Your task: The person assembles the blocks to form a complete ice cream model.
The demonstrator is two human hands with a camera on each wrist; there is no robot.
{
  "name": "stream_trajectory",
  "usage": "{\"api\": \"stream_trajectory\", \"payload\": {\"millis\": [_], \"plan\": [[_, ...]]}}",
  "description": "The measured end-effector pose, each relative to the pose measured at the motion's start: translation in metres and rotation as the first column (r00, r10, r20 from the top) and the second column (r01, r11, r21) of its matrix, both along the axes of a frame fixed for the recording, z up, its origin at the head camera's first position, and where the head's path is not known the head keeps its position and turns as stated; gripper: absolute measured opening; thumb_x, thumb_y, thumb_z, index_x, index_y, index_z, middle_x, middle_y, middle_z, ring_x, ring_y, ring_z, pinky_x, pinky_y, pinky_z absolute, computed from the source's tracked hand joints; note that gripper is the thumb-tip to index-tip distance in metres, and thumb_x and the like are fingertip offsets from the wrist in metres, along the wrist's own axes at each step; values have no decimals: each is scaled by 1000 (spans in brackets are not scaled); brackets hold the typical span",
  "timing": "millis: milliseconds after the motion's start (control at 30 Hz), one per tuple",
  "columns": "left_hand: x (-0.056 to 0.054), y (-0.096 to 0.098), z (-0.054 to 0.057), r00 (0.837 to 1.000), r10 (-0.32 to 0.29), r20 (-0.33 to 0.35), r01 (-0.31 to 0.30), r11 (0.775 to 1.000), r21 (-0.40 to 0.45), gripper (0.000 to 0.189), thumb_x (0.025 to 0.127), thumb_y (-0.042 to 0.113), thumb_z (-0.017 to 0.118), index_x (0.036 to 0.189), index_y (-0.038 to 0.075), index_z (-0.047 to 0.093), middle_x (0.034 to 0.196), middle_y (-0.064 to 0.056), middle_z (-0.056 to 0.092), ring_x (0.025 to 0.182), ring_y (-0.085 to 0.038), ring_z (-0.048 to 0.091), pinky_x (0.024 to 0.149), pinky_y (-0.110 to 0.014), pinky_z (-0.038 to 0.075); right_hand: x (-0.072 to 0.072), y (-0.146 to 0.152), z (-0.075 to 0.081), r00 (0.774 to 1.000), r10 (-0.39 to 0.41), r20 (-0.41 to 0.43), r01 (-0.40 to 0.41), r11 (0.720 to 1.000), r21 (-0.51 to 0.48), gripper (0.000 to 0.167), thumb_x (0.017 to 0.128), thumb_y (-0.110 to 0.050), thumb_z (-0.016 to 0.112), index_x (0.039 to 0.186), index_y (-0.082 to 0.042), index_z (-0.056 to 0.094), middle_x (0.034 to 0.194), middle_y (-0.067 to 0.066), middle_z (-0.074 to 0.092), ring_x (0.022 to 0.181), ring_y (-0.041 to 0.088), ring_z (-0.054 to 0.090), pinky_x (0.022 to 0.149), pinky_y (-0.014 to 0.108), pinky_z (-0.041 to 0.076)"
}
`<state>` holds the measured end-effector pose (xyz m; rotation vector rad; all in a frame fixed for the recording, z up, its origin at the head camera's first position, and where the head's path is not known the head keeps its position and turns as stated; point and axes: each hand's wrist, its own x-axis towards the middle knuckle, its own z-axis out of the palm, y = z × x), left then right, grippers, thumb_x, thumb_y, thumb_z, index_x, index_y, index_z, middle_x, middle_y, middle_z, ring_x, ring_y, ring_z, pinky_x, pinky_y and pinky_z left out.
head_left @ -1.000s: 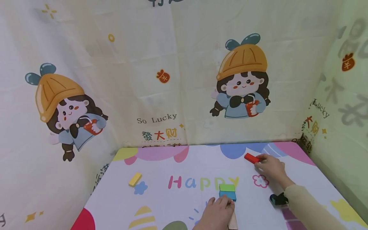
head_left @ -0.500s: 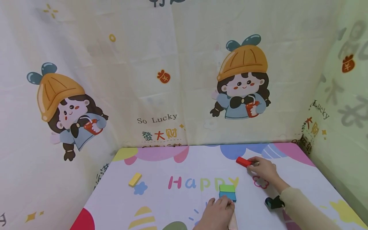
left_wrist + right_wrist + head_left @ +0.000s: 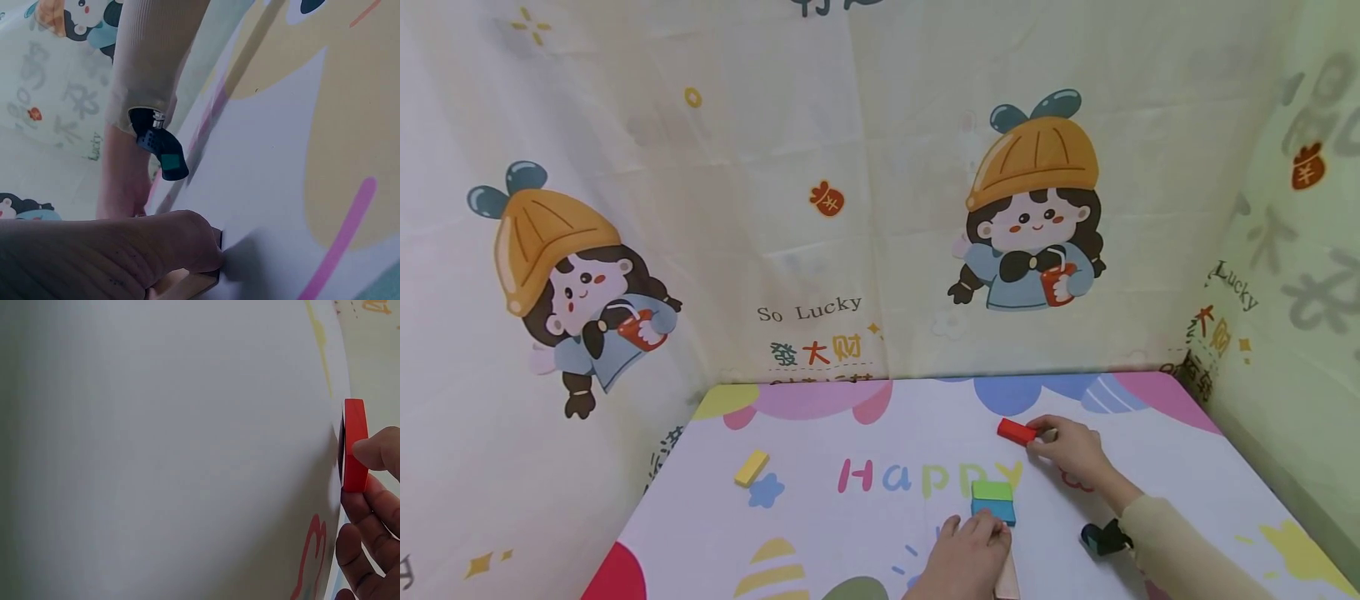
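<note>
My right hand (image 3: pixel 1039 437) pinches one end of a red block (image 3: pixel 1017 431) just above the printed mat, right of centre; in the right wrist view its thumb and fingers (image 3: pixel 375 455) clamp the red block (image 3: pixel 355 447) edge-on. My left hand (image 3: pixel 973 542) lies at the near edge with its fingers curled over a plain wooden block (image 3: pixel 1008 577), fingertips at a blue block with a green block (image 3: pixel 993 492) on top. In the left wrist view the left hand (image 3: pixel 125 250) covers the wooden block (image 3: pixel 194 284).
A yellow block (image 3: pixel 752 467) lies alone on the left of the mat (image 3: pixel 865 433). Cartoon-printed cloth walls close the table at the back, left and right. A black wrist camera (image 3: pixel 1101 537) sits on the right forearm's beige sleeve (image 3: pixel 156 56).
The right hand has carried the red block leftward and nearer, toward the green and blue blocks. The left hand has stayed on the wooden block.
</note>
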<state>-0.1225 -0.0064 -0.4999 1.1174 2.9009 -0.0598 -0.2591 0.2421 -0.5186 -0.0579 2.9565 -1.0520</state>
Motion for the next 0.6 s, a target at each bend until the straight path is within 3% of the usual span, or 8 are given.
{"api": "stream_trajectory", "payload": {"millis": [333, 600], "plan": [[0, 0, -2, 1000, 0, -10, 0, 1000, -2, 67, 85, 68, 71, 139, 29, 63, 138, 13, 54, 134, -5, 49, 98, -41, 51, 5, -14, -2, 999, 28, -47, -27, 1000, 8, 34, 86, -24, 80, 117, -11, 73, 103, 6, 75, 82, 19, 62, 88, 56, 33], [-2, -1, 0, 997, 8, 71, -7, 1000, -23, 75, 83, 73, 69, 144, 30, 59, 141, 14, 51, 136, -5, 46, 103, -43, 50, 10, -23, -2, 998, 57, -40, -57, 998, -3, 35, 85, -26, 80, 117, -13, 74, 92, -1, 69, 78, 17, 55, 82, 47, 30]]}}
